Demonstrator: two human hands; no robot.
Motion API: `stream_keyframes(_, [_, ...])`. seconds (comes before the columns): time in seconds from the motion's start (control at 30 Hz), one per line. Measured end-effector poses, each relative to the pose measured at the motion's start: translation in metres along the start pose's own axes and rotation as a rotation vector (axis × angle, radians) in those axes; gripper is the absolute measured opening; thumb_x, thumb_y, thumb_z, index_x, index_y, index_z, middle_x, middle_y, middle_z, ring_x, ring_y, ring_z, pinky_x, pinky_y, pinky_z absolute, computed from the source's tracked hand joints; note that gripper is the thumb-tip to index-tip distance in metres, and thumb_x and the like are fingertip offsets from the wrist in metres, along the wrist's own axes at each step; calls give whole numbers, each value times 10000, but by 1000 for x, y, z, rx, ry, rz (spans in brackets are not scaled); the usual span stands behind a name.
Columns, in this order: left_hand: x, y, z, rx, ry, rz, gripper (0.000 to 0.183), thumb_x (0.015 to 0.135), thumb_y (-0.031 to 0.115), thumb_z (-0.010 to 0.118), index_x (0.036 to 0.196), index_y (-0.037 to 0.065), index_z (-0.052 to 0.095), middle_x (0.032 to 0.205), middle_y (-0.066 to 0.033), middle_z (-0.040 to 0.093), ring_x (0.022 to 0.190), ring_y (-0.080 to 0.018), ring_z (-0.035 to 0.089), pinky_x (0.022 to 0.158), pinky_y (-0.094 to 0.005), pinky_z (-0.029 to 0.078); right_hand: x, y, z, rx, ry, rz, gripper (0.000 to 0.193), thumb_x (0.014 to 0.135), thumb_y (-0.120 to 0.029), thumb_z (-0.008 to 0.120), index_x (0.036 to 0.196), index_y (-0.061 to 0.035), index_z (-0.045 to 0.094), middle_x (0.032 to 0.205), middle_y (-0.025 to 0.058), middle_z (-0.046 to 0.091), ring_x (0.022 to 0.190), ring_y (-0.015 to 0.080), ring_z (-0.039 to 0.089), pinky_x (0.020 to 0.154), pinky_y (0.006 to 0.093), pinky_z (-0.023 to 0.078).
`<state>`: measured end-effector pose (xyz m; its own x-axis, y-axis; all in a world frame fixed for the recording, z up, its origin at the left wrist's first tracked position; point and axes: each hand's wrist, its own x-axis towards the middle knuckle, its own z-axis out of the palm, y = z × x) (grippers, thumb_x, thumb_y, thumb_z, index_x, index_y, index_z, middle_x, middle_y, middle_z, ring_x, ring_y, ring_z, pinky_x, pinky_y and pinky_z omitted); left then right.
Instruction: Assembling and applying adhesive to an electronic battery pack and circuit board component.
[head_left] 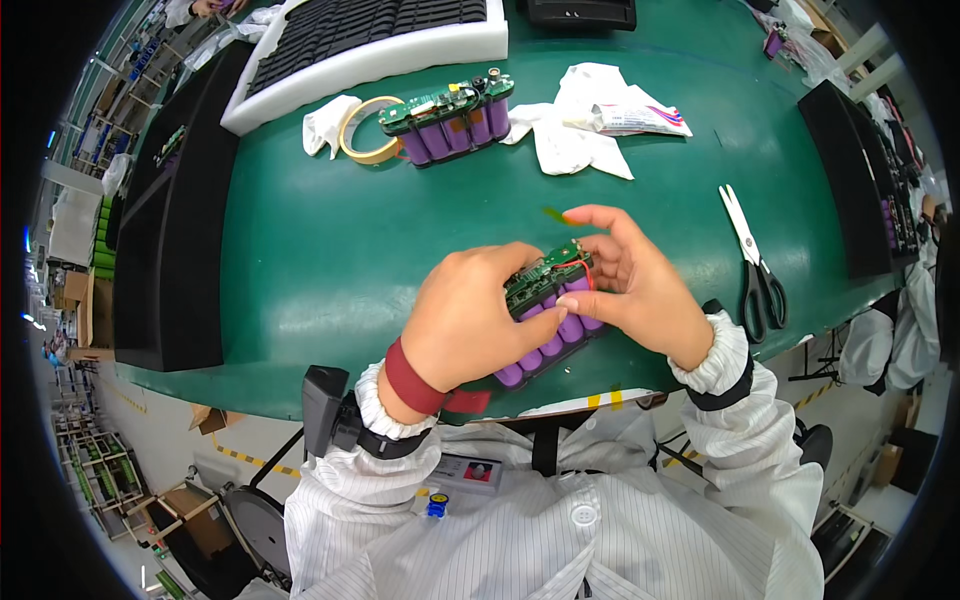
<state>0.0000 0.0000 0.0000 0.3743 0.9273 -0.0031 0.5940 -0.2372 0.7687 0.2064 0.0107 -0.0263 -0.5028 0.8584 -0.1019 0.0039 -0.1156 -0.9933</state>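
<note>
A battery pack (541, 357) of purple cells with a green circuit board (540, 276) along its top stands tilted at the table's near edge. My left hand (470, 320) is closed round its left side, thumb across the cells. My right hand (640, 285) holds the right end, thumb against the cells and the lower fingers curled behind the board. Its index finger is raised, with a small yellow-green translucent strip (556, 215) at the tip. A red wire (575, 264) runs over the board's right end.
Farther off stand a second purple battery pack (450, 130), a tape roll (352, 135), white cloths (580, 140) and a white tube (640, 120). Black-handled scissors (757, 275) lie at right. Black bins (180, 240) and a white foam tray (370, 85) flank the green table (310, 270).
</note>
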Motion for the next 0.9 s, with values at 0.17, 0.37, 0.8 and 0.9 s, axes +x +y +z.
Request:
stream_keyframes(0.17, [-8, 5, -5, 14, 64, 40, 384, 757, 162, 764, 1054, -55, 653, 921, -204, 691, 764, -314, 677, 709, -349, 524, -8, 18, 22, 162, 101, 113, 681, 819, -40, 758, 1363, -58, 348, 1066, 93, 636, 935, 119, 596, 802, 262, 480])
stream_keyframes(0.37, [-9, 9, 2, -56, 96, -81, 332, 775, 133, 755, 1044, -41, 668, 908, -197, 691, 750, -309, 675, 693, -343, 522, -11, 16, 20, 211, 84, 91, 667, 831, 8, 723, 1372, -53, 337, 1109, 104, 633, 962, 122, 604, 818, 263, 491])
stream_keyframes(0.8, [-15, 20, 18, 55, 194, -138, 493, 678, 141, 831, 1107, -7, 637, 867, -146, 683, 783, -263, 674, 709, -358, 509, -16, 7, 11, 383, 56, 86, 679, 827, 84, 687, 1368, -74, 308, 1127, 119, 621, 1005, 133, 606, 874, 265, 499])
stream_keyframes(0.9, [-25, 28, 35, 346, 521, -136, 732, 614, 184, 885, 1248, 36, 550, 1076, -148, 621, 1022, -294, 609, 877, -403, 462, -17, 8, 10, 351, 93, 100, 670, 825, 88, 687, 1353, -68, 305, 1106, 123, 633, 976, 131, 616, 842, 260, 497])
